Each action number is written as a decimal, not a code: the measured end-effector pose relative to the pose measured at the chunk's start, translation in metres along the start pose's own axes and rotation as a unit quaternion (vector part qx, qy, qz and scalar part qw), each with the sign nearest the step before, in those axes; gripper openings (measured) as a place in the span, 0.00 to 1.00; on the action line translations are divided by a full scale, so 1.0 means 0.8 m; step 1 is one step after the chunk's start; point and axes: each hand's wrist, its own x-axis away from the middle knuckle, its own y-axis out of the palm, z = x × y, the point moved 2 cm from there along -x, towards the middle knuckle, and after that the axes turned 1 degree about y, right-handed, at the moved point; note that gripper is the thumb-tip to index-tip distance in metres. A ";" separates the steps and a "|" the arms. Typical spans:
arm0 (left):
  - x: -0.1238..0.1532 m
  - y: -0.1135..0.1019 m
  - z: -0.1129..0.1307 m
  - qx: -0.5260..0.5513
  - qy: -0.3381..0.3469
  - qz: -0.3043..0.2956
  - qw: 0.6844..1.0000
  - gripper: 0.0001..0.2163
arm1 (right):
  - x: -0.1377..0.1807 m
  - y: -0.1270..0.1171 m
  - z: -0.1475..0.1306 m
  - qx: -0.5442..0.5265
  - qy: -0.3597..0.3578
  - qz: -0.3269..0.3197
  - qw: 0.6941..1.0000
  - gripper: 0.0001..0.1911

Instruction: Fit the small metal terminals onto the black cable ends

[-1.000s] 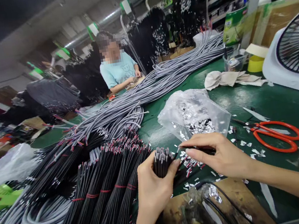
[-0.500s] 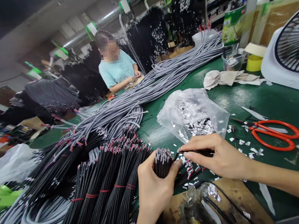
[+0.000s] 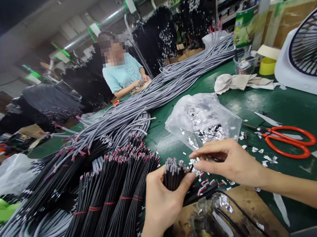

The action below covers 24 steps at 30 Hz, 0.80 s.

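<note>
My left hand (image 3: 161, 202) is wrapped round a small bundle of black cables (image 3: 172, 173), held upright with the cut ends facing up. My right hand (image 3: 230, 163) sits just right of that bundle, thumb and forefinger pinched together near the cable tips; whatever is between them is too small to name. Small silver foil scraps (image 3: 209, 182) lie scattered on the green table (image 3: 311, 114) under both hands. A clear plastic bag (image 3: 204, 121) with more silver scraps lies just beyond my right hand.
Tied bundles of black cables (image 3: 106, 207) and grey cables (image 3: 134, 114) cover the left and middle of the table. Orange scissors (image 3: 288, 142) lie at the right, a white fan (image 3: 313, 54) behind them. A brown board (image 3: 251, 208) is close in front. A person in a light blue shirt (image 3: 123, 76) works at the far side.
My right hand has shifted slightly left and up toward the cable tips. The left hand keeps its hold on the bundle.
</note>
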 end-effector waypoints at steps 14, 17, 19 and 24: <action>-0.003 0.010 -0.009 0.004 0.010 -0.017 1.000 0.09 | 0.000 0.002 0.007 -0.062 0.105 -0.040 0.992 0.12; -0.003 0.008 -0.008 0.000 0.017 -0.008 1.000 0.08 | -0.001 0.002 0.005 -0.058 0.107 -0.044 0.992 0.12; -0.003 0.007 -0.008 0.000 0.019 -0.008 1.000 0.08 | -0.002 0.001 0.004 -0.048 0.102 -0.040 0.993 0.11; -0.003 0.007 -0.005 -0.005 0.032 0.009 0.999 0.07 | -0.001 0.002 0.003 -0.044 0.098 -0.046 0.993 0.10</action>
